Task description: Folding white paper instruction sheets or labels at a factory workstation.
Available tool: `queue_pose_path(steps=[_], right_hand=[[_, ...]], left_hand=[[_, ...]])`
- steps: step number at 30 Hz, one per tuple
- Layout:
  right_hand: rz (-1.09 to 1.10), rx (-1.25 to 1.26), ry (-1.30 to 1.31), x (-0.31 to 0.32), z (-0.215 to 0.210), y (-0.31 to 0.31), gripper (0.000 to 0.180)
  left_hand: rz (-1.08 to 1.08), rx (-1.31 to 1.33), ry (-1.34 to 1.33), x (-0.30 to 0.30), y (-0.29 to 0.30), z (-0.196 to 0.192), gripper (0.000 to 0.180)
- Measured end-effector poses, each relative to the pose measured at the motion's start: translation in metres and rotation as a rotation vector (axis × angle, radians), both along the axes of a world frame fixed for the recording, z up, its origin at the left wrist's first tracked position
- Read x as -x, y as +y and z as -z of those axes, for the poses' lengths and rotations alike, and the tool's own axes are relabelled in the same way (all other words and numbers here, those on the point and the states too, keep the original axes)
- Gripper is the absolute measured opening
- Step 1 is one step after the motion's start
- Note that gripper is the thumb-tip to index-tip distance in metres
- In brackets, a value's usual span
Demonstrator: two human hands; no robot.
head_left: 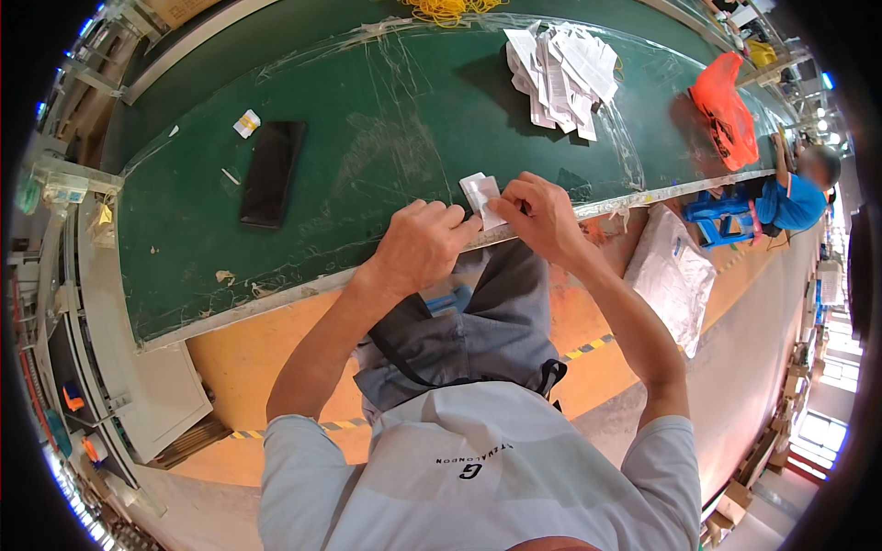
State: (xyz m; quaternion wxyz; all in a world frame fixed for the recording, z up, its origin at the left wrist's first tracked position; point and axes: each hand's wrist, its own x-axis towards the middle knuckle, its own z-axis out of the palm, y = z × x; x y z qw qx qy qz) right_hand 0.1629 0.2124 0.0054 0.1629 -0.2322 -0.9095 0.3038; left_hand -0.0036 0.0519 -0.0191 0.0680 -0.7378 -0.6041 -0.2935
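Close to the near edge of the green table, I hold a small white folded paper between both hands. My left hand has its fingers curled, with the tips pressed on the paper's lower left side. From the right, my right hand pinches the same paper between thumb and fingers. The fingers partly cover its lower half. Farther back and to the right lies a loose heap of similar white paper slips.
A black phone lies on the left, beside a small white-and-yellow packet. Yellow rubber bands are piled at the far side. A red plastic bag sits right. Beyond a white sack, a person in blue is near a blue stool.
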Motion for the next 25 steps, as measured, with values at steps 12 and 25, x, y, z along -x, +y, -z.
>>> queue_pose_path(steps=[12,25], right_hand=[[0.084,-0.04,-0.043,0.009,0.0,-0.003,0.029],[0.155,-0.036,-0.188,0.017,-0.001,-0.004,0.036]], left_hand=[[-0.034,0.01,-0.014,0.0,0.001,-0.001,0.02],[-0.062,0.046,-0.025,0.001,-0.001,0.001,0.026]])
